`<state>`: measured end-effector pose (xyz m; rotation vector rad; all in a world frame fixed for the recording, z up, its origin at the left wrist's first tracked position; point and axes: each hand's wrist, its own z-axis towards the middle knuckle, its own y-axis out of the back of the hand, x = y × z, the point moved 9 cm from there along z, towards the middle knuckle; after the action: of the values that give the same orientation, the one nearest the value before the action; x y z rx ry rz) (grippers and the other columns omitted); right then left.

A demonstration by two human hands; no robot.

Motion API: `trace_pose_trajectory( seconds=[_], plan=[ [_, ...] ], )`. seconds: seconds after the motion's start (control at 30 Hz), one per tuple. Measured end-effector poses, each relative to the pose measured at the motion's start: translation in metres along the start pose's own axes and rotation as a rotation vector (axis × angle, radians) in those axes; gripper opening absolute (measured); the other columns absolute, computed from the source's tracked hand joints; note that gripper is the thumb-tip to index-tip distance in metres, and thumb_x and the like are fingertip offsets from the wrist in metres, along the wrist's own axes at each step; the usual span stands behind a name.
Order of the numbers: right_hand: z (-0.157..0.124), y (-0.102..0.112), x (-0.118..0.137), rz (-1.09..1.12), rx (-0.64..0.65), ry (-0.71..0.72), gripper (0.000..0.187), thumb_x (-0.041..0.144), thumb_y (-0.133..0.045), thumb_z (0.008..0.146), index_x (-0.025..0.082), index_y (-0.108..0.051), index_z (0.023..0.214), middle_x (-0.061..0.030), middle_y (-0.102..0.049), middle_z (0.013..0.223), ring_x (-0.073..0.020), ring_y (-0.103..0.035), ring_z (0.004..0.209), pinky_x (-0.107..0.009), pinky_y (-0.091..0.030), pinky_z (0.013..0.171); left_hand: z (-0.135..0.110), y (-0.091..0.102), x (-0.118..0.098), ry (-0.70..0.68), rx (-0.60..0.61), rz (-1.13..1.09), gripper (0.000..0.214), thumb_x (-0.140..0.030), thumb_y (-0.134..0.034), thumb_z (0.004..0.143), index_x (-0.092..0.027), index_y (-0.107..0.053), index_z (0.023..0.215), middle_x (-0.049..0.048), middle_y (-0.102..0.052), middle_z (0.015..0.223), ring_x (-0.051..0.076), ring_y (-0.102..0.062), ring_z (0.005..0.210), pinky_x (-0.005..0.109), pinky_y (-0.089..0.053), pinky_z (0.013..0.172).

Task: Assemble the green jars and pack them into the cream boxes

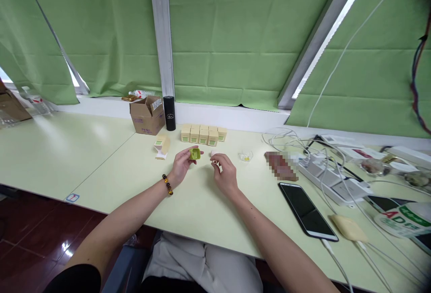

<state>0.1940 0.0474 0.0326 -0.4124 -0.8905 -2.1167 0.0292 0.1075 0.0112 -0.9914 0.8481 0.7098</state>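
Between the fingers of my left hand (pixel 181 165) is a small green square cup (pixel 195 154), its hollow side facing me. My right hand (pixel 225 172), fingers curled together, pinches something small and pale pink (pixel 213 154) just right of the cup; its kind is too small to make out. Behind both hands stand several small cream boxes (pixel 203 135) with green labels, set close together. An unfolded cream box (pixel 162 146) lies left of my left hand. To the right of my right hand is a clear plastic dish (pixel 246 156) with a bit of yellow in it.
At the back stand an open cardboard box (pixel 147 115) and a black flask (pixel 169 113). On the right lie a phone (pixel 308 211), a white power strip (pixel 333 181) with tangled cables, a beige charger (pixel 348 228) and a white-green bottle (pixel 406 219).
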Motion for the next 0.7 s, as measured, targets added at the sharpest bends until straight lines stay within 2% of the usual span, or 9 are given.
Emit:
trace_pose_trajectory(
  seconds=[0.13,0.33,0.47,0.7],
  plan=[
    [-0.001,0.003,0.007,0.139,-0.031,-0.058,0.015,0.029,-0.047,0.100,0.024,-0.061,0.096,-0.0073,-0.065,0.096,-0.0204,-0.062,0.084,-0.037,-0.057,0.077,-0.001,-0.002,-0.001,-0.008,0.013,0.023,0.044,-0.039,-0.066,0.090,-0.011,-0.071,0.123,0.0189,-0.077,0.108,0.025,-0.069,0.097,0.034,-0.045,0.076],
    [-0.005,-0.006,-0.002,0.493,-0.015,-0.227,0.016,0.038,-0.060,0.095,0.022,-0.061,0.092,-0.0056,-0.068,0.095,-0.0190,-0.066,0.085,-0.035,-0.061,0.072,-0.003,-0.005,0.002,0.011,0.056,0.051,0.045,-0.040,-0.065,0.092,-0.011,-0.070,0.126,0.0189,-0.077,0.111,0.025,-0.068,0.098,0.034,-0.044,0.077],
    [-0.005,-0.004,0.005,0.406,-0.014,-0.196,0.015,0.035,-0.061,0.094,0.022,-0.065,0.088,-0.0035,-0.068,0.086,-0.0175,-0.065,0.080,-0.034,-0.060,0.075,-0.005,-0.011,0.004,0.022,0.107,0.080,0.048,-0.041,-0.066,0.092,-0.012,-0.069,0.130,0.0186,-0.076,0.116,0.025,-0.068,0.100,0.034,-0.044,0.079],
    [-0.003,-0.001,0.016,0.441,-0.051,-0.116,0.020,0.036,-0.061,0.097,0.023,-0.076,0.098,-0.0090,-0.073,0.105,-0.0189,-0.068,0.084,-0.033,-0.061,0.067,-0.008,-0.014,0.005,0.033,0.126,0.128,0.049,-0.042,-0.070,0.090,-0.014,-0.070,0.130,0.0137,-0.076,0.114,0.022,-0.066,0.098,0.031,-0.044,0.080]
  ],
)
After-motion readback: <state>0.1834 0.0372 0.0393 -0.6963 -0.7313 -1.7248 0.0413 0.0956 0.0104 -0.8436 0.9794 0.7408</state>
